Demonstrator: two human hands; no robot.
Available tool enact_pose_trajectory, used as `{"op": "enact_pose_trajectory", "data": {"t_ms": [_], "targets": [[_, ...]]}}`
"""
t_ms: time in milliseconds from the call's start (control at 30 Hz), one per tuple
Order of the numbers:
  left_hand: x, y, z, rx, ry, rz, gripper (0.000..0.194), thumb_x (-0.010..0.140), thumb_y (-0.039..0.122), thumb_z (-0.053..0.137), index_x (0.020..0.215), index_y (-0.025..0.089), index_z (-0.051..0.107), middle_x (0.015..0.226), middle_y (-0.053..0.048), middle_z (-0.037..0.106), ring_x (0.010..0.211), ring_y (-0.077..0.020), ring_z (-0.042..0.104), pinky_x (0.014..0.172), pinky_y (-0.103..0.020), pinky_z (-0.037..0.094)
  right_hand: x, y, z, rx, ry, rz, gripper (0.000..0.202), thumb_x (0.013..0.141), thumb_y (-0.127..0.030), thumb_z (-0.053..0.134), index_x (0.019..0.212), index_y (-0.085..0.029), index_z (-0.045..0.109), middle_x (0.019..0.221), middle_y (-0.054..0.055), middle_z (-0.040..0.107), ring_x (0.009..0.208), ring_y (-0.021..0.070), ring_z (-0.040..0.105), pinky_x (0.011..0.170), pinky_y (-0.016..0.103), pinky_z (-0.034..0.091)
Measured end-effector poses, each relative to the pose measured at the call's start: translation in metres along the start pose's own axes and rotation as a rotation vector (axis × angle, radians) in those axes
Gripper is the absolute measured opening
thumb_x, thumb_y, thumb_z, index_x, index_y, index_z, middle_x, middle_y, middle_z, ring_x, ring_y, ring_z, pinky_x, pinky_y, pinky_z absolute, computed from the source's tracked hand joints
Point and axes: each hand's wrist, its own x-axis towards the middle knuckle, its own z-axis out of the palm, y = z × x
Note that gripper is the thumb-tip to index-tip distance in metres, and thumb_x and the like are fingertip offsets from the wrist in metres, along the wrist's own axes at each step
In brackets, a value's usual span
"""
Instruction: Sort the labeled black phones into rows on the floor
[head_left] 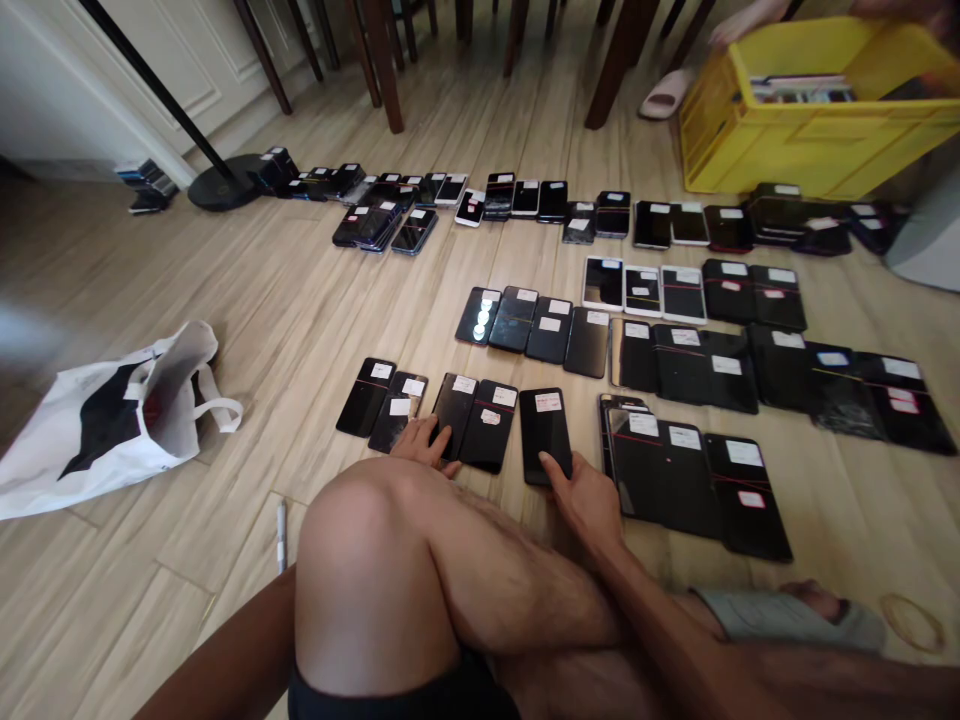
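My right hand (589, 490) grips the lower right corner of a black smartphone (545, 435) with a white and red label, thumb on its screen. My left hand (422, 443), partly hidden behind my knee, lies with fingers spread over the lower edges of a labelled black phone (454, 408) and a darker phone (394, 415) to its left. Another labelled phone (489, 425) lies between my two hands, touching the one under my left fingers. A further phone (366, 395) sits at the left end of this row. To the right of my right hand are overlapping larger phones (660, 465).
Rows of labelled phones (679, 365) cover the wooden floor ahead. A yellow crate (810, 150) stands back right, with a person's hand near it. On the left are a white bag (112, 440), a pen (281, 535) and a black stand base (225, 183). Chair legs stand behind.
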Motion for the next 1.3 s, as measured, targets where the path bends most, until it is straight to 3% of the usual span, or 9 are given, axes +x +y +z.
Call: {"op": "enact_pose_trajectory", "data": {"t_ms": [300, 500, 667, 833, 967, 1033, 1200, 1300], "targets": [[0.004, -0.004, 0.003, -0.064, 0.012, 0.027, 0.076, 0.086, 0.074, 0.057, 0.144, 0.025, 0.058, 0.149, -0.014, 0.056, 0.145, -0.0428, 0.041, 0.118, -0.063, 0.037, 0.001, 0.002, 0.002, 0.001, 0.008, -0.018, 0.043, 0.109, -0.052, 0.045, 0.102, -0.015, 0.066, 0.090, 0.014, 0.075, 0.092, 0.0296, 0.073, 0.071, 0.031, 0.042], [0.002, -0.005, 0.004, -0.052, 0.020, 0.022, 0.070, 0.087, 0.073, 0.057, 0.144, 0.031, 0.058, 0.146, -0.011, 0.059, 0.144, -0.0412, 0.042, 0.117, -0.061, 0.038, 0.000, 0.000, -0.001, -0.007, 0.003, -0.002, 0.043, 0.109, -0.052, 0.045, 0.102, -0.015, 0.067, 0.091, 0.014, 0.076, 0.091, 0.0288, 0.073, 0.070, 0.030, 0.042], [0.002, -0.006, 0.004, -0.033, 0.007, 0.013, 0.079, 0.086, 0.077, 0.054, 0.147, 0.026, 0.055, 0.151, -0.013, 0.056, 0.145, -0.0423, 0.042, 0.118, -0.061, 0.038, -0.001, -0.002, -0.002, -0.011, -0.008, 0.000, 0.044, 0.109, -0.051, 0.045, 0.106, -0.014, 0.067, 0.096, 0.016, 0.076, 0.095, 0.0293, 0.074, 0.072, 0.031, 0.042], [0.003, -0.004, 0.001, -0.020, -0.011, -0.003, 0.082, 0.084, 0.080, 0.053, 0.150, 0.031, 0.054, 0.151, -0.010, 0.057, 0.146, -0.0426, 0.043, 0.118, -0.064, 0.038, -0.002, -0.003, -0.004, -0.015, -0.012, 0.003, 0.045, 0.109, -0.052, 0.044, 0.106, -0.013, 0.066, 0.095, 0.017, 0.076, 0.096, 0.0300, 0.073, 0.072, 0.031, 0.042], [0.002, 0.002, -0.006, 0.010, -0.032, 0.001, 0.082, 0.082, 0.082, 0.056, 0.154, 0.046, 0.047, 0.150, -0.001, 0.059, 0.147, -0.0363, 0.043, 0.116, -0.064, 0.042, -0.002, -0.004, -0.006, -0.017, -0.021, 0.009, 0.044, 0.109, -0.051, 0.044, 0.107, -0.013, 0.066, 0.095, 0.016, 0.076, 0.094, 0.0293, 0.074, 0.071, 0.030, 0.042], [0.002, 0.005, -0.008, 0.020, -0.034, 0.005, 0.082, 0.080, 0.081, 0.059, 0.154, 0.048, 0.046, 0.149, -0.001, 0.059, 0.147, -0.0358, 0.043, 0.116, -0.065, 0.042, -0.001, -0.004, -0.005, -0.018, -0.018, 0.007, 0.044, 0.109, -0.051, 0.045, 0.107, -0.013, 0.066, 0.095, 0.016, 0.076, 0.094, 0.0294, 0.074, 0.071, 0.030, 0.042], [0.002, 0.005, -0.005, -0.012, -0.010, -0.016, 0.083, 0.083, 0.079, 0.058, 0.152, 0.033, 0.052, 0.151, -0.009, 0.058, 0.147, -0.0413, 0.043, 0.118, -0.066, 0.038, -0.001, -0.002, -0.003, -0.016, -0.005, 0.000, 0.044, 0.109, -0.052, 0.045, 0.105, -0.013, 0.067, 0.093, 0.016, 0.076, 0.093, 0.0291, 0.073, 0.070, 0.030, 0.042], [0.001, 0.003, -0.003, -0.021, -0.011, -0.014, 0.078, 0.086, 0.079, 0.054, 0.148, 0.032, 0.055, 0.151, -0.010, 0.057, 0.146, -0.0412, 0.042, 0.117, -0.064, 0.038, -0.001, -0.002, -0.003, -0.009, -0.002, -0.005, 0.043, 0.109, -0.051, 0.045, 0.105, -0.014, 0.067, 0.093, 0.015, 0.076, 0.092, 0.0286, 0.073, 0.071, 0.030, 0.042]]}}
